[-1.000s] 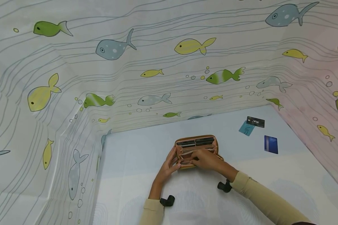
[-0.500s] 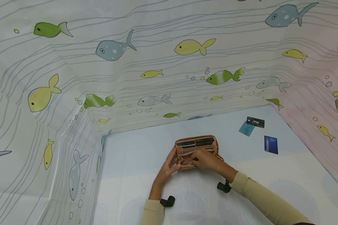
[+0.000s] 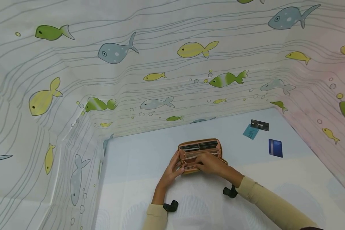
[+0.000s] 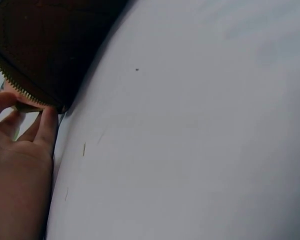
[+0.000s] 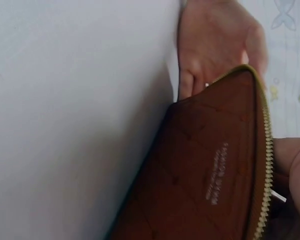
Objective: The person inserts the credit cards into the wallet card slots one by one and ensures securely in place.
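A brown zip-around wallet (image 3: 189,172) stands unzipped on the table, with several cards (image 3: 208,145) in its back slots. My left hand (image 3: 170,173) grips its left end, fingers outside and thumb near the front edge. The left wrist view has this hand (image 4: 20,155) at the corner of the zip. Inside the wallet, my right hand (image 3: 209,163) has its fingers bent down toward the front slots. From the right wrist, the wallet's outer face (image 5: 195,160) hides those fingertips, and a small white edge (image 5: 278,196) shows beside the hand; I cannot tell whether the fingers hold it.
On the table to the right lie a black card (image 3: 259,125) overlapping a teal card (image 3: 250,132), and a blue card (image 3: 275,148) nearer the front. A fish-patterned sheet (image 3: 155,89) rises behind and at both sides of the table.
The head view has shifted very slightly. Both hands stay at the wallet with hardly any movement, and the loose cards lie as before.
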`<state>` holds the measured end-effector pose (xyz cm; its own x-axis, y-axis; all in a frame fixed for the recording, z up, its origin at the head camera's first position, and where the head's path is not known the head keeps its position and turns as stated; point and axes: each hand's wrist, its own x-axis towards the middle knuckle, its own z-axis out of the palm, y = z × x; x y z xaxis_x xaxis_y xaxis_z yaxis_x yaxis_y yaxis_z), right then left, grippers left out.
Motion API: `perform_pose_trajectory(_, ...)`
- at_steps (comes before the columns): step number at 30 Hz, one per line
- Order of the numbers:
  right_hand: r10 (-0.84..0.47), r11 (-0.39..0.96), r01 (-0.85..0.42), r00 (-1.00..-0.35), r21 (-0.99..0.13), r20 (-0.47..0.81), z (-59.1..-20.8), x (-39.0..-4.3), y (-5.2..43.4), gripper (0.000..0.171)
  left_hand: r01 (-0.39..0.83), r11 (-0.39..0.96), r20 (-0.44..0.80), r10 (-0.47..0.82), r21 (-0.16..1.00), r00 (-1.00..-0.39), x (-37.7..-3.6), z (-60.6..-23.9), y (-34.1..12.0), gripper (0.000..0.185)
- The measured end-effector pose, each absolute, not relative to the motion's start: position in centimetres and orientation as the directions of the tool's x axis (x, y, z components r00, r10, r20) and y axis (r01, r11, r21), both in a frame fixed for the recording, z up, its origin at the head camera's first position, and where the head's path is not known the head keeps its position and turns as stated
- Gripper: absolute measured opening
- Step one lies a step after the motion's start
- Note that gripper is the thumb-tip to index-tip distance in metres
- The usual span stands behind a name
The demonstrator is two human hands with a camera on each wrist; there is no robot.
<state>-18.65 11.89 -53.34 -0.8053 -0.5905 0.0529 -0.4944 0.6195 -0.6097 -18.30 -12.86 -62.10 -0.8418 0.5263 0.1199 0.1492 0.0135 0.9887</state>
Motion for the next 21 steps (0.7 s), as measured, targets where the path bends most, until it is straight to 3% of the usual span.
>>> perform_pose_trajectory(8, -0.534, 0.59, -0.49, -0.833, -0.642, 0.146, -52.0, -18.7, 15.0, 0.011, 0.142, 0.006, 0.117, 0.531, 0.99, -0.84, -18.4, -62.2, -13.0, 0.078)
perform_pose_trajectory(13, -0.431, 0.613, -0.406, -0.891, -0.678, 0.144, -50.6, -18.5, 18.2, 0.011, 0.152, -0.011, 0.134, 0.532, 0.988, -0.836, -18.3, -62.4, -13.0, 0.078)
perform_pose_trajectory(21, -0.233, 0.732, -0.236, -0.968, -0.639, 0.09, -50.0, -19.0, 24.6, 0.017, 0.14, -0.013, 0.124, 0.549, 0.99, -0.827, -18.3, -62.1, -12.9, 0.08)
